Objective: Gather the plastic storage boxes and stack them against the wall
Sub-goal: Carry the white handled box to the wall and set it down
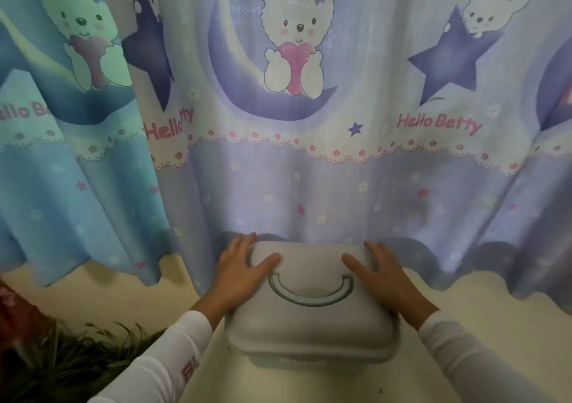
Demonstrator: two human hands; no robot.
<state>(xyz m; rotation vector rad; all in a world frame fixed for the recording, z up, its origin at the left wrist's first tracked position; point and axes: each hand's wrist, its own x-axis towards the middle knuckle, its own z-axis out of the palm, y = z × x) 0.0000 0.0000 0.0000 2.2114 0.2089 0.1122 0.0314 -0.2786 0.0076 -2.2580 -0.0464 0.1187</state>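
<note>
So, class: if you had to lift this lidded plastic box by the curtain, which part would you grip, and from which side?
Probably the curved handle lying flat in the lid of the storage box: come from above and hook fingers under its arc. Alternatively, grip the two short sides, where the left hand and right hand rest now; the rounded lid overhangs there.

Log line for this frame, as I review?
left hand: on box lid | right hand: on box lid | storage box: on floor, at curtain | stacked: cannot tell
</note>
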